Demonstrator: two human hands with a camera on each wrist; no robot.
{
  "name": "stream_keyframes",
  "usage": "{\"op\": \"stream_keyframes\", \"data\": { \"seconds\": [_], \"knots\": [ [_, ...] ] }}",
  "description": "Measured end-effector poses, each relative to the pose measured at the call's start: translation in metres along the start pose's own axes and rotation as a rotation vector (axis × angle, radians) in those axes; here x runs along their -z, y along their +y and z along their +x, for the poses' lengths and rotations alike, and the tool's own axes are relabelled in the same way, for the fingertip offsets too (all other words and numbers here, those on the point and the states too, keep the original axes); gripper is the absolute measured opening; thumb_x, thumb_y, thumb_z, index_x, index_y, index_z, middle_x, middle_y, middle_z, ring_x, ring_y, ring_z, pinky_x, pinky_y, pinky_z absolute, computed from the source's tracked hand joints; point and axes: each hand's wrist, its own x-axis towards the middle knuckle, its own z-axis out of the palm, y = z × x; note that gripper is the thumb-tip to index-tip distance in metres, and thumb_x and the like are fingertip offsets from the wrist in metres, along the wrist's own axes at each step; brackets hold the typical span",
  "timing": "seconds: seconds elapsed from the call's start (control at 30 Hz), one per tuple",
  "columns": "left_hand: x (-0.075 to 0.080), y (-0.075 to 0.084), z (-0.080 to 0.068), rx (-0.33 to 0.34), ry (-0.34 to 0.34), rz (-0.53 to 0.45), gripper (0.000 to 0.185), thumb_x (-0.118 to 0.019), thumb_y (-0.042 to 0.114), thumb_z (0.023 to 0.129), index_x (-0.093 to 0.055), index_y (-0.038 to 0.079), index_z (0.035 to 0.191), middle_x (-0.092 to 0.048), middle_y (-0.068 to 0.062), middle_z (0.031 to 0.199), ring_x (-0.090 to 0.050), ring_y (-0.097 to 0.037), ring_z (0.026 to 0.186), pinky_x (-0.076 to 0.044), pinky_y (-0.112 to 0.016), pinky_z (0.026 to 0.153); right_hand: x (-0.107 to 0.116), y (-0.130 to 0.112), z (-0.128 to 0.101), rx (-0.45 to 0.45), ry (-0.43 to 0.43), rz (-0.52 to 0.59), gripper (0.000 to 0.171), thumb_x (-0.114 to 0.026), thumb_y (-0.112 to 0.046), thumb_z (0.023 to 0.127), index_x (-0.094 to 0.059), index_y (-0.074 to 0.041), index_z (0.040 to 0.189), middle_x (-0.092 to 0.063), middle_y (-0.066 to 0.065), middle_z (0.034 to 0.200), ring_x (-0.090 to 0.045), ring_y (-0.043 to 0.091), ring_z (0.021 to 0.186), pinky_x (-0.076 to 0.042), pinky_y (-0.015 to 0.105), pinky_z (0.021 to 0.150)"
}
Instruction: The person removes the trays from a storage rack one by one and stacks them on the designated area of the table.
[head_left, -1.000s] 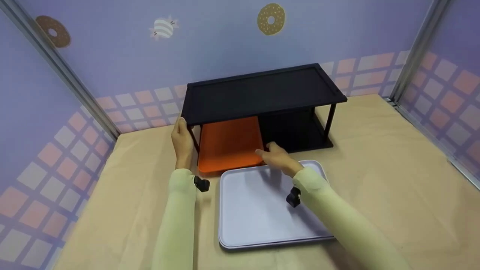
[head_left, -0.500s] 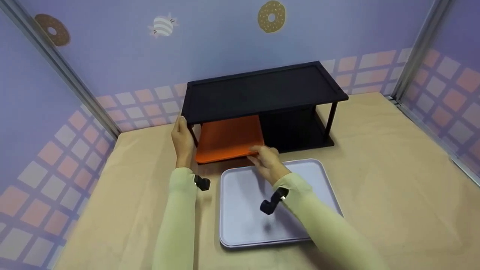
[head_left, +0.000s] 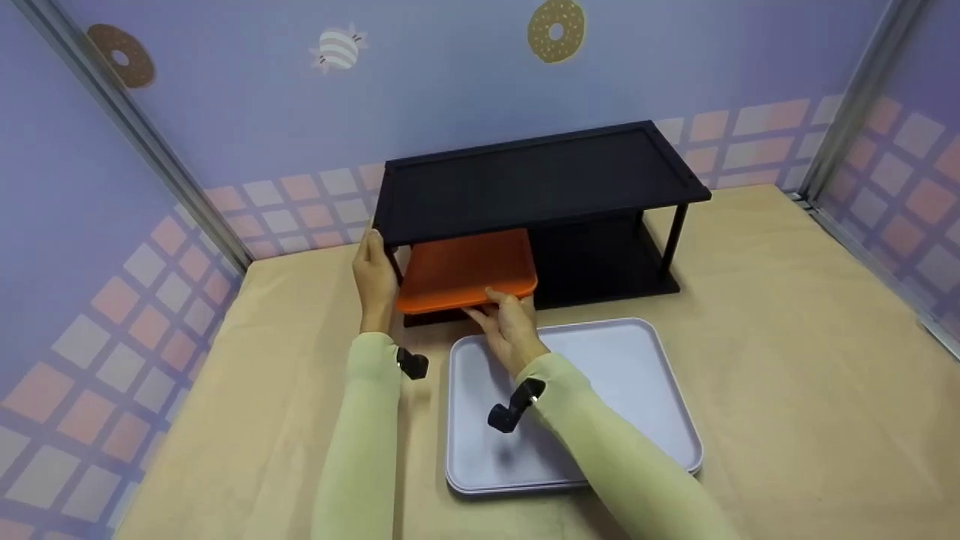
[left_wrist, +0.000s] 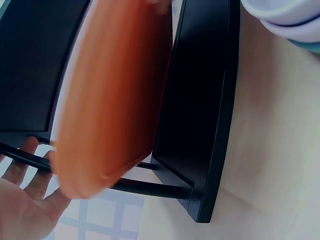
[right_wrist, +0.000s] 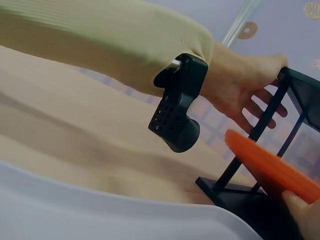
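An orange tray (head_left: pixel 466 264) is between the two levels of a black two-tier rack (head_left: pixel 536 184), at its left end. My right hand (head_left: pixel 511 328) pinches the tray's front edge, thumb on top and fingers beneath. The tray's front is raised above the lower shelf (left_wrist: pixel 200 85), as the left wrist view shows. My left hand (head_left: pixel 375 285) holds the rack's front left corner, with the thumb at the top board and fingers passing behind the post (right_wrist: pixel 270 112).
Pale lavender trays (head_left: pixel 615 397) lie stacked on the cloth-covered table (head_left: pixel 795 360) before the rack; a teal edge (left_wrist: pixel 307 46) shows beneath them. A patterned wall (head_left: pixel 450 75) stands behind the rack. The lower shelf's right side (head_left: pixel 600 262) is bare.
My right hand has moved left from the orange tray's right front corner and taken hold of its front edge. The tray's front has risen and gone back toward the rack. My left hand stays put.
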Motion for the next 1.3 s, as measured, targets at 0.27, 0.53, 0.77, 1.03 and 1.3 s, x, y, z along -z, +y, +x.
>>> {"op": "stream_keyframes", "data": {
  "seconds": [0.27,0.53,0.77,1.03,1.3],
  "knots": [
    [0.001,0.0,0.0,0.005,0.009,0.065,0.049,-0.035,0.03,0.113,-0.043,0.006,0.155,-0.043,-0.013,0.16,-0.039,-0.024,0.149,-0.033,-0.032,0.123,0.007,-0.004,-0.001,0.065,-0.091,-0.057,0.059,-0.042,0.002,0.107,-0.024,-0.019,0.16,-0.035,0.022,0.156,-0.039,0.042,0.144,-0.037,0.066,0.114],
    [0.0,0.007,0.0,-0.022,0.011,0.045,0.046,-0.036,0.027,0.113,-0.044,0.007,0.155,-0.045,-0.012,0.158,-0.041,-0.022,0.148,-0.034,-0.03,0.122,0.013,-0.029,-0.005,0.099,-0.12,-0.142,0.05,-0.036,-0.025,0.113,-0.025,-0.015,0.16,-0.039,0.02,0.157,-0.04,0.042,0.143,-0.043,0.064,0.111],
    [0.001,0.0,-0.001,0.004,0.013,0.029,0.047,-0.036,0.029,0.113,-0.045,0.008,0.155,-0.045,-0.012,0.158,-0.041,-0.022,0.148,-0.035,-0.029,0.121,0.025,-0.05,-0.005,0.106,-0.1,-0.242,0.052,-0.033,-0.035,0.112,-0.027,-0.016,0.16,-0.042,0.018,0.155,-0.042,0.043,0.143,-0.048,0.061,0.108],
    [0.001,0.0,0.002,0.004,0.014,0.029,0.048,-0.036,0.027,0.113,-0.043,0.007,0.155,-0.043,-0.012,0.16,-0.038,-0.021,0.149,-0.033,-0.027,0.122,0.039,-0.081,-0.015,0.096,-0.106,-0.317,0.054,-0.028,-0.04,0.112,-0.027,-0.014,0.159,-0.041,0.016,0.157,-0.045,0.041,0.142,-0.045,0.065,0.108],
    [0.002,0.003,0.001,0.021,0.043,0.055,0.049,-0.036,0.029,0.113,-0.044,0.003,0.154,-0.045,-0.014,0.158,-0.04,-0.023,0.148,-0.033,-0.031,0.123,0.055,-0.104,-0.028,0.099,-0.137,-0.399,0.053,-0.024,-0.04,0.113,-0.028,-0.013,0.159,-0.044,0.013,0.153,-0.055,0.034,0.129,-0.047,0.063,0.107]
  ]
}}
